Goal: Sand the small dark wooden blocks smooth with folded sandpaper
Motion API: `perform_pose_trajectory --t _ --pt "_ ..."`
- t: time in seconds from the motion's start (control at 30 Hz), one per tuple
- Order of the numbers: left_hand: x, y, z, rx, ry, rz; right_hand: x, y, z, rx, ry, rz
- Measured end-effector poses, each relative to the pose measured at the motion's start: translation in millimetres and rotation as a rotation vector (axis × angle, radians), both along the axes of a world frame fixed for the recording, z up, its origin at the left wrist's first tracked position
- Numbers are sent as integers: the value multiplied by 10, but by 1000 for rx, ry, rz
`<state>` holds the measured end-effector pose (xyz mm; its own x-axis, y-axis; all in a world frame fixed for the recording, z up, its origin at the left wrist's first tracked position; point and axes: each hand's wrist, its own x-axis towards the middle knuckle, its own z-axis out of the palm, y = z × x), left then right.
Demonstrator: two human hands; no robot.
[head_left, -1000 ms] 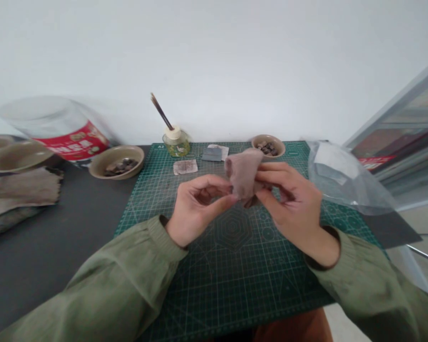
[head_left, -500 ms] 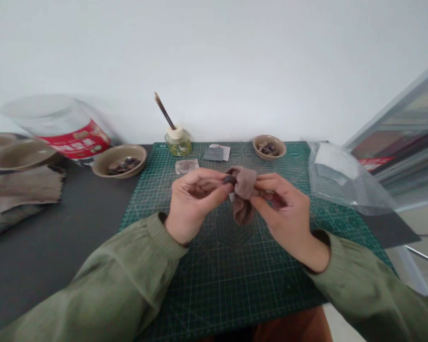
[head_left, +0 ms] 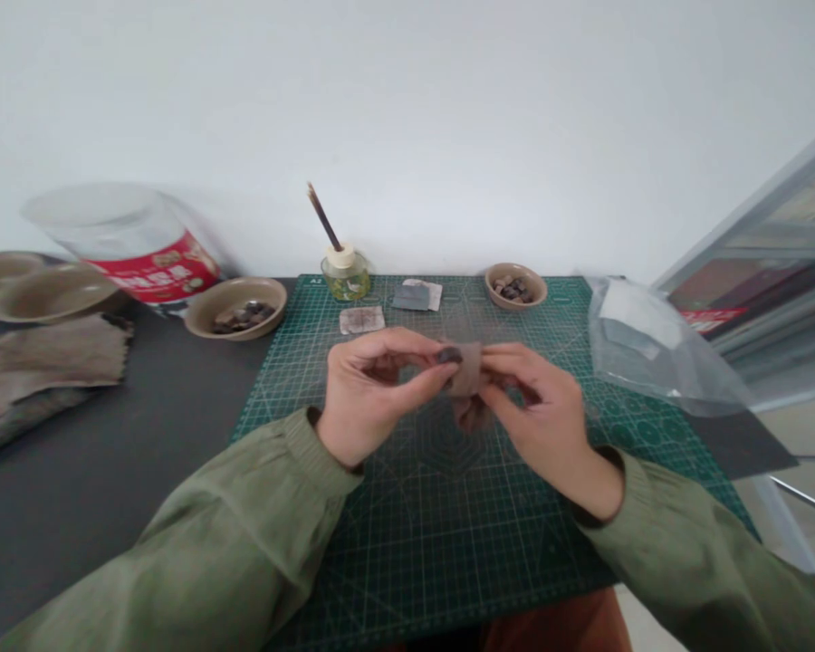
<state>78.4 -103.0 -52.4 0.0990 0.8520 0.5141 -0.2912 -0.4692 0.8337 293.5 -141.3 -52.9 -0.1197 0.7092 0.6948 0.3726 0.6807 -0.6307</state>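
Between thumb and fingers, my left hand (head_left: 373, 389) pinches a small dark stone-like piece (head_left: 449, 355). A brownish-grey cloth (head_left: 467, 371) is gripped by my right hand (head_left: 540, 398) and touches the right side of the piece; its lower end hangs down, blurred. Both hands are above the green cutting mat (head_left: 448, 543). Behind them on the mat lie a stained pale patch (head_left: 362, 320) and a grey sheet (head_left: 411, 296) on a whitish one.
A bowl of small stones (head_left: 514, 286) and a reed diffuser (head_left: 346, 273) stand at the mat's back. Left are another stone bowl (head_left: 235, 309), a big red-labelled jar (head_left: 156, 263), more bowls and a cloth (head_left: 47, 367). A plastic bag (head_left: 666, 349) lies right.
The cloth has shifted against the dark piece and its hanging part has changed shape. My left fingertips have moved slightly right and down. The whole view has shifted a little.
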Motion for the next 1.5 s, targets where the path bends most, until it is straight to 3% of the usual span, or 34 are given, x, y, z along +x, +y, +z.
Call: perform_pose_trajectory --t 0.13,0.23,0.37,0.53,0.7,0.8,0.93,1.03,1.23,1.37,1.5 --pt "13 5 23 78 40 -4 32 62 199 91 174 -98" --pt "8 19 2 105 69 -5 7 71 347 231 -34 24" --pt "3 30 -39 120 97 6 31 78 342 352 -267 95" --pt "27 9 -50 125 99 -27 191 97 253 255 -284 -7" --pt "20 1 -29 131 155 -64 247 64 292 110 -116 -122" --pt "6 12 -33 157 170 -62 188 38 358 122 -91 -79" --pt "-16 5 -60 167 207 -38 112 39 416 292 -285 60" --pt "-20 -2 -67 190 236 -27 130 60 393 360 -365 86" --pt "21 -7 -18 211 208 -25 247 97 290 249 -373 15" --pt "30 -12 0 198 201 -11 212 48 278 116 -187 -75" --pt "12 1 -23 169 176 -25 143 -17 273 158 -157 -63"
